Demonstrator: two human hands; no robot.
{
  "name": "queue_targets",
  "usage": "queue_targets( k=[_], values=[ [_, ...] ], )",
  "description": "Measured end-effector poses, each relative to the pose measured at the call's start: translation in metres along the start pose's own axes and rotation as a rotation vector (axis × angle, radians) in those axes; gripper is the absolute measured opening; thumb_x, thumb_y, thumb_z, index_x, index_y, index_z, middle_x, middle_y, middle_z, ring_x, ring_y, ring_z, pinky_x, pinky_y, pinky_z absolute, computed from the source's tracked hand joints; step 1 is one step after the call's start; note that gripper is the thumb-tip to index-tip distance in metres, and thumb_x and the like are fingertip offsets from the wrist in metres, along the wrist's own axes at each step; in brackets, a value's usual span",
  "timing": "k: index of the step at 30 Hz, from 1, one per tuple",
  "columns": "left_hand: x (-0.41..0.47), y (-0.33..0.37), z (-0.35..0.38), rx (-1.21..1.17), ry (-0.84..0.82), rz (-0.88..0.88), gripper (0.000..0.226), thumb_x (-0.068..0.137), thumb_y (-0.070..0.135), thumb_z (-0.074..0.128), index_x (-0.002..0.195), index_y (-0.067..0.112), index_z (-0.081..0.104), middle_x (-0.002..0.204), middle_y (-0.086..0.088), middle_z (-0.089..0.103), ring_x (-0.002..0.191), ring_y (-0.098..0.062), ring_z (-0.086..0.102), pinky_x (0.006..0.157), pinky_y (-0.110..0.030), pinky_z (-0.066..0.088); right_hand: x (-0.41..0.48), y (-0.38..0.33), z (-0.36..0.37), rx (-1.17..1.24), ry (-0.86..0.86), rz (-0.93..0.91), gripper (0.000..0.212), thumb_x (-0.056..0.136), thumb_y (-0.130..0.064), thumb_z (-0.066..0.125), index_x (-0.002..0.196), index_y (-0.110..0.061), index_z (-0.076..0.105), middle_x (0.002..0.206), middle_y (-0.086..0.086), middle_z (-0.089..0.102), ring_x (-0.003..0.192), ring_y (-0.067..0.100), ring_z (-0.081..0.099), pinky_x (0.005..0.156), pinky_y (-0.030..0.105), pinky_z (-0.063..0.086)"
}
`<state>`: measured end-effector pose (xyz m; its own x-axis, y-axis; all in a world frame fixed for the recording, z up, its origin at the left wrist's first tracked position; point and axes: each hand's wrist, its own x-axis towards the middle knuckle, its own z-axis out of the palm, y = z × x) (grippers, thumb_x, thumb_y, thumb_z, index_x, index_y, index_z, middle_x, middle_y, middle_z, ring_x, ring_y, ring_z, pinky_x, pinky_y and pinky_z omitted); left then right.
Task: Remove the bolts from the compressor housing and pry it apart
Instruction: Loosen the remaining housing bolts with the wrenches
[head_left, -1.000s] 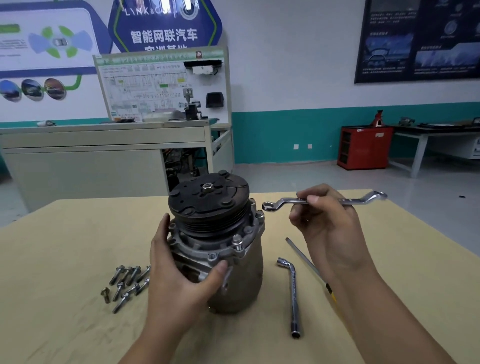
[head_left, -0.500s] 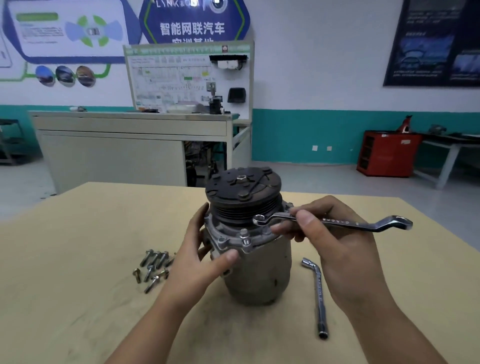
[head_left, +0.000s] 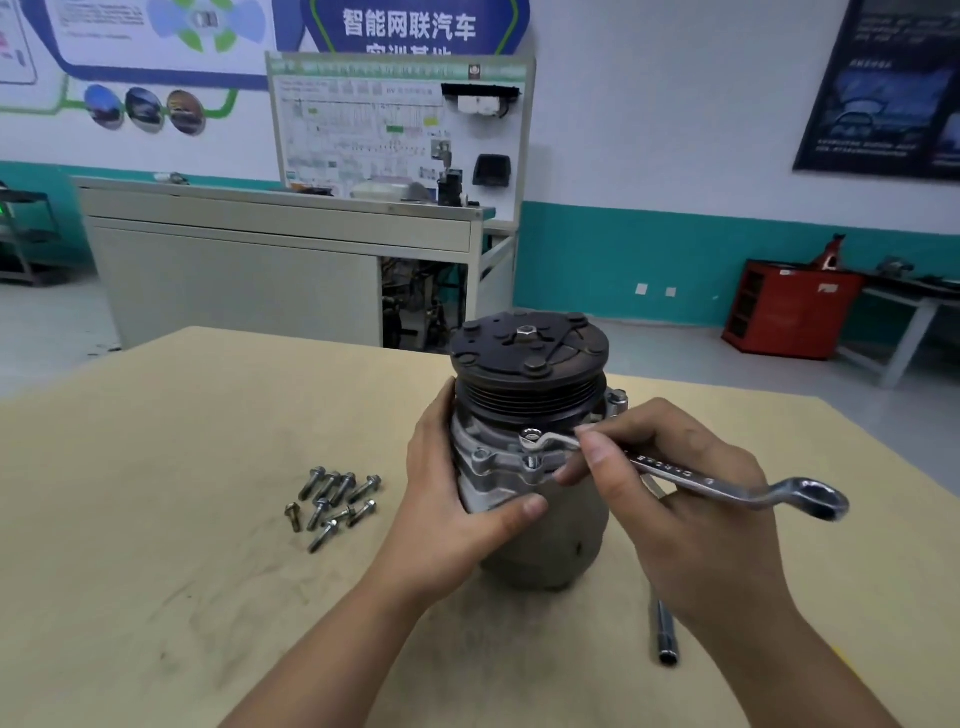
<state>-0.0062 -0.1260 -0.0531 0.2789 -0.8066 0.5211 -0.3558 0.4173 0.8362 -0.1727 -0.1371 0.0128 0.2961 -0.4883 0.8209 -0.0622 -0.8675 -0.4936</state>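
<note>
The compressor stands upright on the tan table, its black pulley on top and a grey flange below it. My left hand grips the housing from the left, thumb across the front. My right hand pinches a chrome ring wrench. The wrench's small ring end sits over a bolt head on the front of the flange. Another bolt shows at the flange's right. Several removed bolts lie in a pile left of the compressor.
An L-shaped socket wrench lies on the table right of the compressor, mostly hidden by my right arm. Behind the table stand a grey training bench with a display board, and a red cabinet at the far right.
My right hand has lowered the wrench from mid-air and set its ring end onto the front flange bolt. The camera has swung left and closer. My left hand keeps gripping the housing.
</note>
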Motion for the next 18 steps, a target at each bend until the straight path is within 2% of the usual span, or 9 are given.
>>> queue_targets(
  k=[4, 6, 10, 15, 18],
  values=[
    [0.0, -0.001, 0.001, -0.022, 0.016, 0.005, 0.108, 0.054, 0.066, 0.077, 0.144, 0.044, 0.02, 0.15, 0.012, 0.033, 0.142, -0.014, 0.029, 0.114, -0.049, 0.03, -0.001, -0.005, -0.001, -0.055, -0.027, 0.004, 0.014, 0.085, -0.029, 0.054, 0.08, -0.021, 0.064, 0.073, -0.01, 0.068, 0.073, 0.007, 0.066, 0.067, 0.02, 0.05],
    [-0.001, -0.002, 0.001, -0.032, 0.014, -0.003, 0.111, 0.053, 0.069, 0.077, 0.145, 0.042, 0.021, 0.15, 0.013, 0.033, 0.141, -0.013, 0.03, 0.113, -0.048, 0.031, -0.002, -0.009, -0.002, -0.042, -0.061, 0.047, 0.013, 0.084, -0.031, 0.053, 0.082, -0.025, 0.065, 0.074, -0.011, 0.069, 0.076, 0.007, 0.067, 0.068, 0.017, 0.049],
    [-0.002, -0.003, 0.002, -0.021, 0.022, -0.008, 0.107, 0.055, 0.062, 0.078, 0.145, 0.044, 0.021, 0.149, 0.015, 0.033, 0.14, -0.009, 0.03, 0.113, -0.046, 0.032, -0.001, -0.016, -0.006, -0.076, -0.12, 0.114, 0.02, 0.08, -0.038, 0.053, 0.086, -0.028, 0.069, 0.078, -0.014, 0.07, 0.08, 0.005, 0.067, 0.069, 0.014, 0.049],
    [-0.004, -0.002, 0.002, -0.013, 0.04, -0.014, 0.104, 0.055, 0.061, 0.077, 0.142, 0.049, 0.021, 0.147, 0.018, 0.034, 0.139, -0.006, 0.032, 0.113, -0.045, 0.034, 0.003, -0.026, -0.009, -0.227, -0.223, 0.111, 0.016, 0.081, -0.028, 0.058, 0.089, -0.026, 0.071, 0.082, -0.015, 0.07, 0.08, 0.003, 0.066, 0.07, 0.026, 0.051],
    [-0.004, -0.001, 0.002, 0.001, 0.052, -0.001, 0.1, 0.055, 0.059, 0.076, 0.14, 0.052, 0.022, 0.146, 0.019, 0.035, 0.138, -0.006, 0.032, 0.113, -0.043, 0.034, 0.002, -0.031, -0.006, -0.187, -0.216, 0.159, 0.013, 0.081, -0.026, 0.057, 0.085, -0.028, 0.07, 0.082, -0.017, 0.07, 0.078, 0.001, 0.066, 0.068, 0.021, 0.05]
  ],
)
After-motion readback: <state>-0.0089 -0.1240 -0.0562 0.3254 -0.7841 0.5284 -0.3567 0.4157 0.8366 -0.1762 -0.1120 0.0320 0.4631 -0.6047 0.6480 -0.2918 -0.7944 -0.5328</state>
